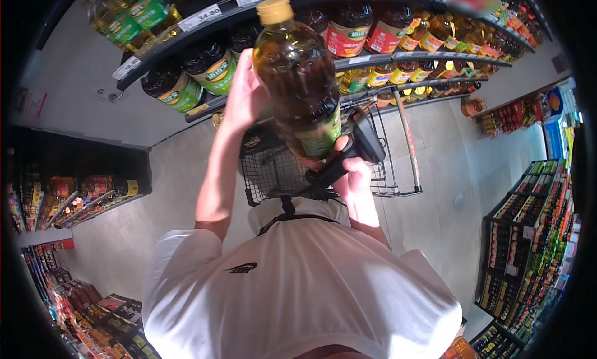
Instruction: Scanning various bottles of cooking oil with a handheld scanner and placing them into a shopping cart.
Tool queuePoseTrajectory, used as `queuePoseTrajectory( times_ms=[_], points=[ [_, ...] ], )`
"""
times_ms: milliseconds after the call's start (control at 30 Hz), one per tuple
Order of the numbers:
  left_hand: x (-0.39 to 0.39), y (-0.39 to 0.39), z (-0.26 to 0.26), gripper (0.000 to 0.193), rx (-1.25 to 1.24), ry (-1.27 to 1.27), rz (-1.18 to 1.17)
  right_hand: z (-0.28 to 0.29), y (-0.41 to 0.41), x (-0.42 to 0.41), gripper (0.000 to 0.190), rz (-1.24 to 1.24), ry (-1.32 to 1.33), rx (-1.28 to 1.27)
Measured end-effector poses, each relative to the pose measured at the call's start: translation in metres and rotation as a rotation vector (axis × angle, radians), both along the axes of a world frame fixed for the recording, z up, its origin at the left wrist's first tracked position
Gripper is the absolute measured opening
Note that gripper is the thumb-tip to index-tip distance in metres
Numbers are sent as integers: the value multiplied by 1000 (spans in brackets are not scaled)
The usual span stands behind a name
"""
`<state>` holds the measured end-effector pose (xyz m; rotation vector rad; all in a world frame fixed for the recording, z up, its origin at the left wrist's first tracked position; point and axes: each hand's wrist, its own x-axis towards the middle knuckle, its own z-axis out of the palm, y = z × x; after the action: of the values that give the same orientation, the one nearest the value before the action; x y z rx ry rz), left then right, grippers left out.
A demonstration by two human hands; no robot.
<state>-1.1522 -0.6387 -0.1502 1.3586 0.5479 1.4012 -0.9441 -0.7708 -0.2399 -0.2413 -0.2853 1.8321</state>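
A large clear plastic bottle of cooking oil (298, 79) with a yellow cap and a green label is held up in front of me, slightly tilted, cap toward the shelf. My left hand (247, 95) grips its left side near the shoulder; the fingers behind it are partly hidden. My right hand (352, 172) holds a black handheld barcode scanner (366, 137), while some of its fingers touch the bottle's base. Below both hands stands a wire shopping cart (270, 172), partly covered by the bottle and scanner.
Curved shelves (158, 55) of oil bottles with price tags run across the front. Red-labelled bottles (347, 37) stand right of my bottle. More stocked racks are at left (88, 195) and right (517, 233). Grey tiled floor (443, 181) lies between.
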Motion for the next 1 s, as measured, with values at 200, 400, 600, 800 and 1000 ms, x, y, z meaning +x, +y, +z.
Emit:
queuePoseTrajectory(
  times_ms=[200,400,600,800,1000],
  points=[
    [-18,35,-54,41,-268,-656,-494,13,-36,-13,58,-201,-381,210],
    [-25,49,-62,32,-291,-832,-529,64,-66,36,37,-49,-1088,435],
    [-32,37,-15,25,-364,-697,-664,55,-64,83,32,123,-1081,417],
    [-28,24,-1,27,-286,-658,-672,41,-55,85,30,143,-1041,374],
    [-25,32,-4,28,-324,-658,-735,34,-49,95,29,182,-1031,352]
  ],
)
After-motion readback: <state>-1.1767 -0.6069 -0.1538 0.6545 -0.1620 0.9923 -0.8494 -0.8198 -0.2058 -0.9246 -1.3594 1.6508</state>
